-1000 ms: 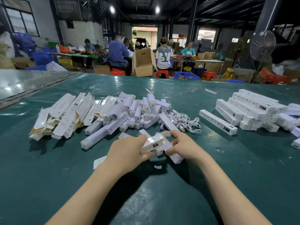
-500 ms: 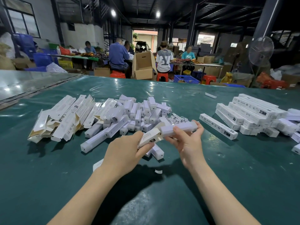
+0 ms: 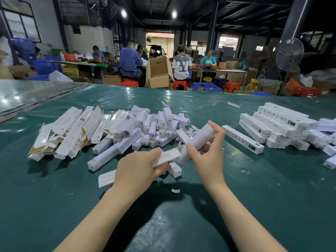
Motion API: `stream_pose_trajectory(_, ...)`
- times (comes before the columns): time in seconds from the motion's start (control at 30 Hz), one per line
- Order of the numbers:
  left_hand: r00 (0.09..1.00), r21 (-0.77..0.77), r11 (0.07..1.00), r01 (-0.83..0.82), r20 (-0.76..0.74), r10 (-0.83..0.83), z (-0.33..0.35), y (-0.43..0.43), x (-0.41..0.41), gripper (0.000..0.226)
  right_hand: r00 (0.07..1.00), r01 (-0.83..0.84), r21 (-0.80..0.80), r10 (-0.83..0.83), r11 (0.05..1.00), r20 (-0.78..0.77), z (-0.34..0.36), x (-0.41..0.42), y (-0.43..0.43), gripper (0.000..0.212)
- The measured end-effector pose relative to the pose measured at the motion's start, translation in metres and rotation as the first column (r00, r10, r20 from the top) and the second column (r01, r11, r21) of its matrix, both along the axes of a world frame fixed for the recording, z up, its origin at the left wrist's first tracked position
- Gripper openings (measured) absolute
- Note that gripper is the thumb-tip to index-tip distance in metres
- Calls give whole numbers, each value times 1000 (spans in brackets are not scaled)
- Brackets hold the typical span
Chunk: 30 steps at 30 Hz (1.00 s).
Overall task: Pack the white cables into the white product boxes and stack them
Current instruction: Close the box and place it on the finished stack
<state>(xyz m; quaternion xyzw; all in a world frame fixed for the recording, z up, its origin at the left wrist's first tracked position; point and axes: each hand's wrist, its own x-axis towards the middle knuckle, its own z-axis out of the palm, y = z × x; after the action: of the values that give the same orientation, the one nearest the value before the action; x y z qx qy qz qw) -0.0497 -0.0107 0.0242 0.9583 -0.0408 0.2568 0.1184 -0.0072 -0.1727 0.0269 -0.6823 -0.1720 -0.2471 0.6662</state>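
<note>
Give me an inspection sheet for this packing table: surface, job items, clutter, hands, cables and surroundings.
Surface: green table cover, glossy, with crumbs of debris at right.
Job's things: flat box sleeves at left; heap of white inserts in the centre; stacked boxes at right.
Clutter: paper scrap between the forearms; stray white piece near the far edge.
Hands: left hand grips an open white box; right hand grips a long white insert, its end at the box mouth.
Cables: white cables bundled behind the right hand, mostly hidden.
Surroundings: seated workers, cardboard carton, pedestal fan.
</note>
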Motion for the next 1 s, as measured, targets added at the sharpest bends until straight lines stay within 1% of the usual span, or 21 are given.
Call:
stream_pose_trajectory(0.07,1000,-12,1000,22,-4,-22,0,-3,0,33,1000,-25,71,25,997,-6,3,-1,1,64)
stream_pose_trajectory(0.13,999,-24,999,34,1,-34,0,-3,1,39,996,-70,160,78,985,-43,6,-2,1,60)
stream_pose_trajectory(0.2,999,-22,999,38,-12,-38,0,-3,1,45,993,-92,188,105,978,-61,7,-3,2,56)
stream_pose_trajectory(0.27,998,-13,999,34,-49,-35,0,-2,1,45,989,-112,237,130,965,-65,7,-5,5,54)
stream_pose_trajectory(0.37,993,9,999,52,-104,-51,-1,-1,1,44,993,-84,295,106,952,-58,6,-6,8,46)
stream_pose_trajectory(0.43,989,-9,997,79,-128,-80,-1,-2,0,44,994,-69,305,90,950,-55,5,-7,8,39)
stream_pose_trajectory(0.5,986,-19,996,87,-142,-88,0,-2,-1,47,997,-63,279,74,958,-31,5,-7,7,36)
stream_pose_trajectory(0.57,982,-13,996,91,-167,-92,3,-1,-1,46,999,-47,230,50,972,-7,5,-8,7,38)
stream_pose_trajectory(0.63,976,-7,994,105,-189,-104,5,-1,-1,43,999,-26,210,31,977,-18,4,-8,7,36)
stream_pose_trajectory(0.7,976,-16,993,119,-181,-120,5,-4,-2,41,997,-5,180,18,984,-75,1,-9,10,23)
stream_pose_trajectory(0.73,977,-41,991,129,-168,-134,4,-6,-3,41,997,15,135,-4,991,-83,0,-9,13,14)
stream_pose_trajectory(0.77,978,-74,988,135,-147,-145,4,-8,-3,41,997,47,53,-44,997,-58,-2,-9,14,10)
stream_pose_trajectory(0.83,984,-150,979,138,-90,-153,5,-8,-4,36,992,117,-146,-109,982,62,-7,-10,19,21)
stream_pose_trajectory(0.87,986,-206,968,141,-59,-156,6,-8,-4,32,989,126,-195,-108,973,101,-8,-11,21,20)
stream_pose_trajectory(0.93,988,-293,946,141,-16,-153,7,-6,-4,28,992,96,-220,-75,971,102,-7,-13,24,13)
stream_pose_trajectory(0.97,990,-289,947,139,8,-143,7,-5,-4,28,997,49,-223,-34,974,72,-6,-13,25,13)
stream_pose_trajectory(1.0,991,-264,955,136,34,-132,7,-4,-5,29,999,-31,-221,35,975,12,-4,-14,24,13)
